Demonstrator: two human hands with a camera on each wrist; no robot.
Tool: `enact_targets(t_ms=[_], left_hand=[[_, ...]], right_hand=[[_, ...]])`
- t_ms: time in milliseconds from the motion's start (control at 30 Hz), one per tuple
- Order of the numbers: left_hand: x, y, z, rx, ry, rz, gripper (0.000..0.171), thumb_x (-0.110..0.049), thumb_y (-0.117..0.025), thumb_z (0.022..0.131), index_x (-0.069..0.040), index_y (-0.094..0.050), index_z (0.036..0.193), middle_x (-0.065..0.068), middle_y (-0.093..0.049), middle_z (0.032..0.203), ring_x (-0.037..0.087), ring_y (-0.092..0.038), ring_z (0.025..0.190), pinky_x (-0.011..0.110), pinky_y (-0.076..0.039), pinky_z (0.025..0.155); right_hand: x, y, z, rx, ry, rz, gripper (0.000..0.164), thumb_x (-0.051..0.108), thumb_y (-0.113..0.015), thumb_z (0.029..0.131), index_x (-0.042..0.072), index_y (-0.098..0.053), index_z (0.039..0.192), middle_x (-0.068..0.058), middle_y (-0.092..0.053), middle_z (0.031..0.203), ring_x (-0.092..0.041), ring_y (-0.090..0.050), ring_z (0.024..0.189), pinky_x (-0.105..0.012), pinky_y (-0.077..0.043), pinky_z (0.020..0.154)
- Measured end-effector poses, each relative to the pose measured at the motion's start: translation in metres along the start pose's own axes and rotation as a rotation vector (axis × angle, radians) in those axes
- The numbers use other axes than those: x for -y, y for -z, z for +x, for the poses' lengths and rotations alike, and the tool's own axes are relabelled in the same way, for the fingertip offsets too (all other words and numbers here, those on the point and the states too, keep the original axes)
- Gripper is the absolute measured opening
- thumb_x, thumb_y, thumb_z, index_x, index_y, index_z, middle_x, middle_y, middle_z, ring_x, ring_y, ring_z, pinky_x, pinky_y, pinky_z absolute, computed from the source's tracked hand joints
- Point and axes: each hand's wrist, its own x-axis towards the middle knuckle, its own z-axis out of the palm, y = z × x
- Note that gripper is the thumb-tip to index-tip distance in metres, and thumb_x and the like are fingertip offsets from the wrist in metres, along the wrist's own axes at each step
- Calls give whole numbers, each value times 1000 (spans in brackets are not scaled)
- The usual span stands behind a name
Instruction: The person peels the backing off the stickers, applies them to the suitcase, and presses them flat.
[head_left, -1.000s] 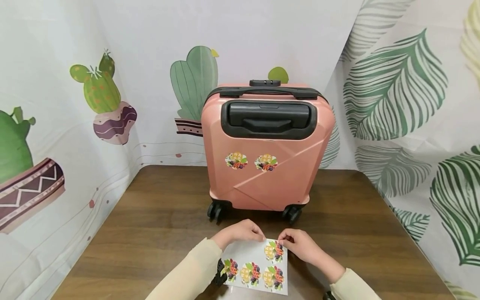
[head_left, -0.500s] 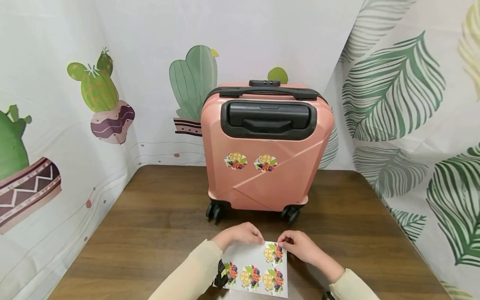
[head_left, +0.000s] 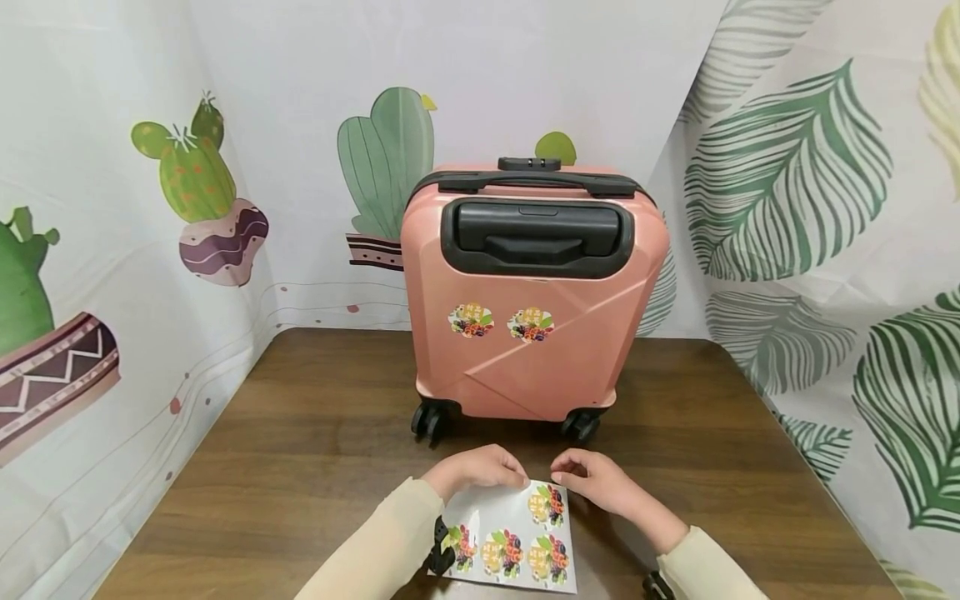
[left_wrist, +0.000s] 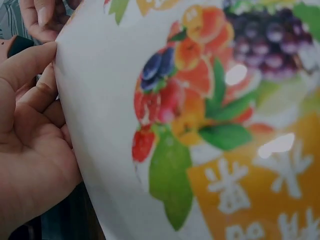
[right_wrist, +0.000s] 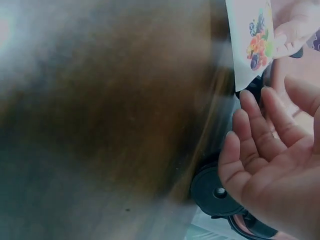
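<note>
a thin, glossy white sheet (head_left: 491, 507), roughly square, catches the light near the front of the table (head_left: 315, 433), whose dark brown top has a streaky wood grain. four roundish fruit stickers (head_left: 546, 506) sit on it, one at the upper right and three along the lower row, all shiny and crowded with berries, leaves and yellow patches of white lettering.

behind it stands a pink suitcase (head_left: 536, 375), a smooth hard shell with rounded corners and raised slanting lines, a black plastic handle (head_left: 537, 237) sunk in its face and black wheels (head_left: 580, 425) below. two more fruit rounds (head_left: 471, 321) lie side by side on that shell.

the left hand (head_left: 480, 467) pinches the sheet by its far edge, fingers drawn together at the paper, which bows gently there. the right hand (head_left: 596, 479) has its fingers loosely bent and parted, with nothing in its grasp; the sheet's far right corner is just beside its fingertips, and i can't tell whether they touch.
</note>
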Motion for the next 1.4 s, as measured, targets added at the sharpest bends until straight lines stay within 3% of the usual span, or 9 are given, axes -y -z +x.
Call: enact_targets(t_ms=[167, 300, 367, 600, 900, 1200, 1400], left_hand=[[7, 2, 3, 26, -5, -81, 23, -11, -68, 94, 4, -77, 108, 11, -77, 105, 8, -60, 83, 21, -51, 78], [9, 2, 4, 23, 2, -97, 23, -12, -68, 94, 4, -77, 109, 10, -77, 103, 7, -60, 81, 20, -51, 75], [9, 1, 4, 18, 7, -103, 23, -12, -68, 94, 4, -77, 109, 11, -77, 101, 7, -60, 79, 19, -50, 73], [9, -1, 2, 12, 14, -113, 23, -13, -68, 95, 2, -77, 110, 12, -78, 104, 7, -61, 80, 20, -51, 75], [9, 1, 4, 29, 20, -125, 25, -13, -68, 95, 3, -76, 111, 13, -78, 104, 8, -62, 78, 21, -52, 75], [10, 3, 2, 70, 13, -122, 26, -9, -62, 98, 6, -73, 116, 19, -76, 112, 8, -63, 84, 22, -53, 82], [9, 4, 1, 96, 6, -110, 27, -8, -60, 99, 8, -73, 117, 20, -75, 115, 6, -61, 88, 21, -51, 87]], right_hand=[[2, 1, 5, 50, 101, 43, 29, 23, -70, 97, -1, -68, 114, -16, -72, 107, -5, -62, 91, -25, -51, 79], [0, 1, 8, 100, 159, 86, 32, 20, -70, 97, -2, -65, 119, -22, -70, 115, -18, -66, 99, -25, -52, 82], [-2, 0, 9, 132, 167, 114, 33, 20, -69, 98, -3, -64, 121, -23, -69, 115, -19, -66, 101, -24, -51, 82], [-8, -3, 12, 196, 195, 167, 31, 16, -68, 98, -4, -63, 121, -22, -67, 107, 3, -58, 94, -23, -51, 79], [-10, -8, 16, 173, 183, 147, 22, 10, -71, 93, 1, -69, 114, -13, -66, 98, 2, -52, 86, -21, -46, 75], [-4, -13, 18, 150, 161, 113, 20, 5, -69, 93, -1, -72, 113, -14, -71, 99, 5, -54, 83, -19, -48, 73], [1, -16, 17, 127, 211, 73, 19, 4, -68, 94, 1, -74, 112, -13, -70, 96, 6, -53, 80, -19, -49, 72]])
